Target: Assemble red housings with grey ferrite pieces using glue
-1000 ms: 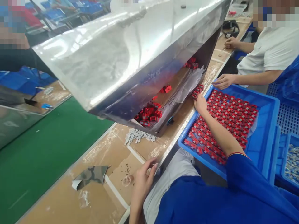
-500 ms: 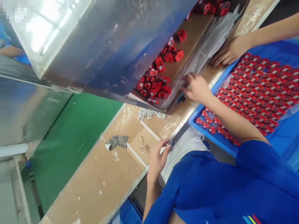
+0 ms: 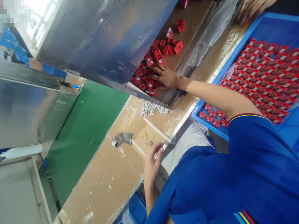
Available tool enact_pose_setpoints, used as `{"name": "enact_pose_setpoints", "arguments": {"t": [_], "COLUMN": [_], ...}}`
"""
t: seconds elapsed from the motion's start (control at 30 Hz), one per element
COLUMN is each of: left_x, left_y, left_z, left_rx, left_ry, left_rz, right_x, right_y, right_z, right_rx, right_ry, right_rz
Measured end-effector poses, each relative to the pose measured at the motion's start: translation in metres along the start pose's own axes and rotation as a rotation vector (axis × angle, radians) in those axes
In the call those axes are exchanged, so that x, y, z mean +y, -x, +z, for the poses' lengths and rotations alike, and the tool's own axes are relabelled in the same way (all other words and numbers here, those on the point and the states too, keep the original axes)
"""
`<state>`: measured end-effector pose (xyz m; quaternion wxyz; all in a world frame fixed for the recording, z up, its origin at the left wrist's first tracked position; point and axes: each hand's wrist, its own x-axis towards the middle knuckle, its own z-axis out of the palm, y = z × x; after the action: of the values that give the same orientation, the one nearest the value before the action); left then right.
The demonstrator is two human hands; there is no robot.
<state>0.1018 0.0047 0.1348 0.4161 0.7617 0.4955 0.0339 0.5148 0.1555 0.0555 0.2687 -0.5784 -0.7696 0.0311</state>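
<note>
My right hand reaches into an open-sided metal box and rests on a heap of small red plastic parts, its fingers spread. Some of these parts have pale rectangular faces and dark bits. My left hand is at the table's near edge with thumb and forefinger nearly together; whatever lies between them is too small to make out. Ahead of it, a pile of little grey-white pieces lies on the brown tabletop. A camouflage-patterned scrap lies to the left of that hand.
Rows of red parts fill much of a blue tray at the right. Another person's hand rests at the table's far end. The metal box's side overhangs the table. Clear plastic film drapes over its edge.
My right hand has moved left from beside the box's edge onto the heap of red parts. My left hand remains near the table edge. The other person's hand now appears farther up and right.
</note>
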Motion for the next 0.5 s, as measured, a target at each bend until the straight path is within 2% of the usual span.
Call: {"name": "enact_pose_setpoints", "arguments": {"t": [0.1, 0.23, 0.4, 0.5], "left_x": [0.004, 0.0, -0.014, -0.029], "left_y": [-0.001, 0.002, 0.009, 0.014], "left_z": [-0.001, -0.003, -0.009, -0.019], "left_rx": [0.01, 0.067, 0.141, 0.23], "left_ry": [0.015, 0.059, 0.118, 0.153], "left_rz": [0.02, 0.012, -0.009, -0.054], "right_x": [-0.002, -0.011, -0.021, -0.029], "right_y": [-0.001, -0.005, -0.007, -0.018], "right_z": [-0.005, -0.018, -0.027, -0.041], "right_rx": [0.0, -0.045, -0.031, 0.017], "right_ry": [0.017, 0.069, 0.094, 0.064], "right_rz": [0.031, 0.173, 0.246, 0.302]}}
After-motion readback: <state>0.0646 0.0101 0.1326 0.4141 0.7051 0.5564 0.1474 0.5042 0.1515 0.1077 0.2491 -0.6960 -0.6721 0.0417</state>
